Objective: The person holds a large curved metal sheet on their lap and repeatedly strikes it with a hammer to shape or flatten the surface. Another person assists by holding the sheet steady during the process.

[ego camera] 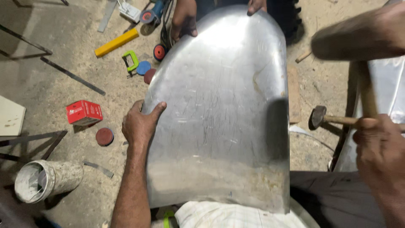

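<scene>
Under the hands, scratched curved sheet metal (pixel 219 109)

This is a rough metal workshop, with the work done low over a dusty, sandy floor (pixel 63 109). A large curved sheet of bare metal (pixel 219 109) fills the middle. Around it lie an angle grinder (pixel 154 12), round abrasive discs (pixel 104 136), a green clamp (pixel 130 60), flat steel strips (pixel 72 76), a hammer (pixel 320 117) and a stained bucket (pixel 46 179).

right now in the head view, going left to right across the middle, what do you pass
white bucket lying on its side → red box → left hand on the sheet's edge → curved metal sheet → hammer lying on the ground → right hand gripping a wooden mallet
</scene>
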